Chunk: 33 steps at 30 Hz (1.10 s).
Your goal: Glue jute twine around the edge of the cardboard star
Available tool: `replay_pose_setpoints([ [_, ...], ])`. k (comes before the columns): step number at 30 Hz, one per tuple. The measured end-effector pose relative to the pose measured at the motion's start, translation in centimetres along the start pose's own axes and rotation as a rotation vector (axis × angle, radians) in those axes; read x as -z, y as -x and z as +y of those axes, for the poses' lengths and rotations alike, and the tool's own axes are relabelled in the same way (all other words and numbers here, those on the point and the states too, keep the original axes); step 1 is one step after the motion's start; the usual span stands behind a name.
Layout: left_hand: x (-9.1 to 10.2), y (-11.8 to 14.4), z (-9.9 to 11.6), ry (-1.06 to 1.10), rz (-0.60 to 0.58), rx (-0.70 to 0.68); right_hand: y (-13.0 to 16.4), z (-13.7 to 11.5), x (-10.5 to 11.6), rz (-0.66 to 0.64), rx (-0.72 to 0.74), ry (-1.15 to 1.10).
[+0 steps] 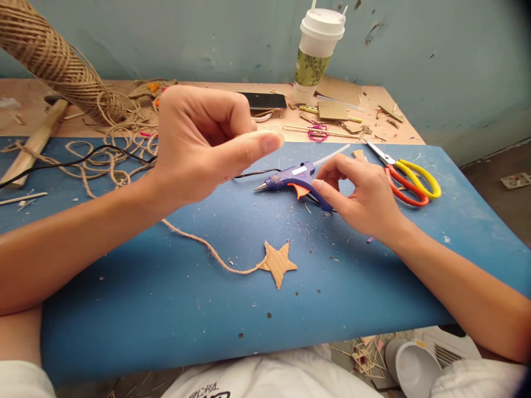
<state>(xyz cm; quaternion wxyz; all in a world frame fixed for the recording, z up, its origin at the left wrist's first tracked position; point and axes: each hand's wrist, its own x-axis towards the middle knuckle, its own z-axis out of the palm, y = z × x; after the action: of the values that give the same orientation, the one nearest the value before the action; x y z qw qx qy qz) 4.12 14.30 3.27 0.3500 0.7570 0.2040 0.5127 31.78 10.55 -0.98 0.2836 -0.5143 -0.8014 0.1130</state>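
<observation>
A cardboard star (280,264) lies on the blue mat, with a length of jute twine (211,251) running from its left point up toward the left forearm. Above the mat I hold up my left hand (199,141), fingers curled in and thumb stretched to the right; nothing shows in it. My right hand (360,193) pinches the back of a purple hot glue gun (296,177) with thumb and forefinger. The glue gun lies on its side, metal nozzle to the left, orange trigger toward me, a clear glue stick (332,155) poking out behind.
Scissors (409,177) with red and yellow handles lie right of my right hand. A twine spool (62,61), loose twine coils (108,160) and a hammer (35,143) fill the left. Behind are a phone (265,101) and a lidded cup (317,50). A black cord (78,164) crosses the mat.
</observation>
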Motion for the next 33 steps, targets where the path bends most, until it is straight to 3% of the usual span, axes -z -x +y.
replay_pose_setpoints([
  [5,0.4,-0.1,0.5,0.177,-0.353,0.255,0.0,0.1,0.0,0.007,0.024,0.009],
  [11,-0.5,0.6,0.0,0.098,-0.269,0.239,0.2,0.1,0.0,0.055,0.075,-0.002],
  [16,-1.3,1.4,-0.3,0.034,-0.251,0.254,0.5,-0.4,0.1,0.101,0.215,-0.024],
  [25,-2.2,1.9,-0.6,0.132,-0.341,0.332,1.2,-1.8,0.3,0.046,0.502,-0.036],
  [33,-2.3,2.2,-1.0,0.244,-0.425,0.387,1.4,-2.2,0.2,0.097,0.429,-0.041],
])
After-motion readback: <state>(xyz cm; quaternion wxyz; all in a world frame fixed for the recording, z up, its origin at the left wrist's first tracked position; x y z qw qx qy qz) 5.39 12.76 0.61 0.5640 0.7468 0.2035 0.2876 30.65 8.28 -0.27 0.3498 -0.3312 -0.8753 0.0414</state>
